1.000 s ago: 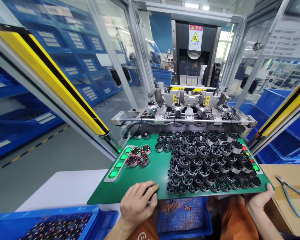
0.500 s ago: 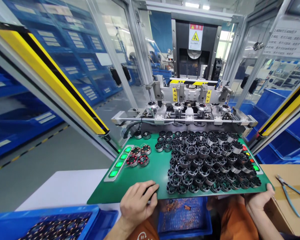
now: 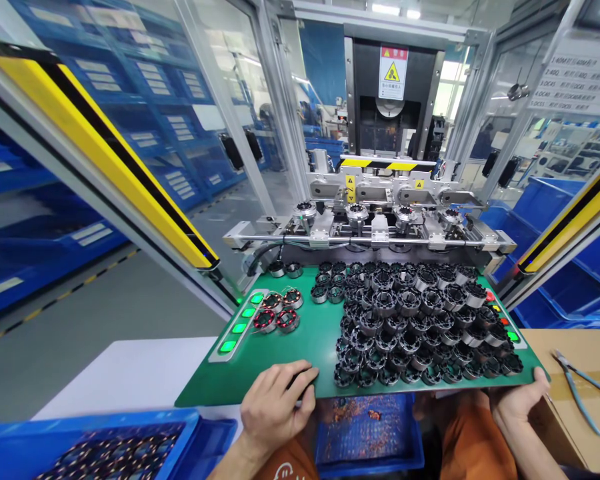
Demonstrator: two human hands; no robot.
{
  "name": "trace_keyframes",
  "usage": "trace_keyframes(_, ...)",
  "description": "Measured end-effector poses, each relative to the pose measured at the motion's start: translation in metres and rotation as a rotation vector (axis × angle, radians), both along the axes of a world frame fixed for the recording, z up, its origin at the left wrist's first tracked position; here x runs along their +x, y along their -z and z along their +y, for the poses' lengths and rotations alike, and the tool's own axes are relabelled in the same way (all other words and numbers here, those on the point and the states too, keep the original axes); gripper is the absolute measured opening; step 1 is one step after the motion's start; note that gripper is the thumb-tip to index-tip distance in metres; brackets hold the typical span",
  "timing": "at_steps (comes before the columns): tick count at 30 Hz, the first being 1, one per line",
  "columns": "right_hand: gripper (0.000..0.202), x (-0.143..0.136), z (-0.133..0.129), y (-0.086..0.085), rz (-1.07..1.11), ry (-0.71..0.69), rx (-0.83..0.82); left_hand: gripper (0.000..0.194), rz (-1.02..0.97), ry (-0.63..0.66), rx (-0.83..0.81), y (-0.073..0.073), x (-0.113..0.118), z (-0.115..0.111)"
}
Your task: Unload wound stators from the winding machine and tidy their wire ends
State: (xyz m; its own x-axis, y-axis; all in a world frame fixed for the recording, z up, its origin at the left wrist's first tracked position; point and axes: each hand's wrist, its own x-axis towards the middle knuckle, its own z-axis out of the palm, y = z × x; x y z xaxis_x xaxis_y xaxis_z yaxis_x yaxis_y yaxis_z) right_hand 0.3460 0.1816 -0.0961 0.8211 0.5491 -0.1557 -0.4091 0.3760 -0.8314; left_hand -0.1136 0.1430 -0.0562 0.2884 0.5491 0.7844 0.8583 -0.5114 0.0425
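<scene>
My left hand (image 3: 279, 407) rests at the front edge of the green worktop (image 3: 310, 353), fingers loosely bent, with a gap between thumb and forefinger and nothing seen in it. At the worktop's right front corner, my right hand (image 3: 523, 398) grips the edge; its thumb lies on top and the other fingers are mostly hidden. Unwound stator cores (image 3: 409, 341) with black insulators fill the right side in stacked rows. Several copper-wound stators (image 3: 287, 321) sit at left. Behind, the winding machine (image 3: 379, 230) carries stators on its holders, such as the leftmost stator (image 3: 305, 210).
Green lit buttons (image 3: 239, 328) line the left edge; a red button (image 3: 489, 295) is at right. Yellow safety bars (image 3: 105, 160) flank the machine. A blue bin of wound stators (image 3: 115, 453), a scrap tray (image 3: 370, 450) and pliers (image 3: 575, 383) on a carton are near.
The metal flaps on the machine's upper bar have swung from upright to lying forward, and the right yellow label looks shorter. Both hands and the stators on the worktop stay put.
</scene>
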Motion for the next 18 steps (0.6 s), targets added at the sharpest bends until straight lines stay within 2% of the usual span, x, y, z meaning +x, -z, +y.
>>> trace_keyframes(9,0.056,-0.0023,-0.0003,-0.0037,0.017,0.004,-0.016,0.018,-0.005,-0.004,-0.004,0.001,-0.0002,-0.0011)
trace_keyframes(18,0.053,-0.0008,0.0005,-0.0006,-0.006,0.013,0.02,0.017,-0.008,-0.003,-0.007,-0.002,0.0008,-0.0021)
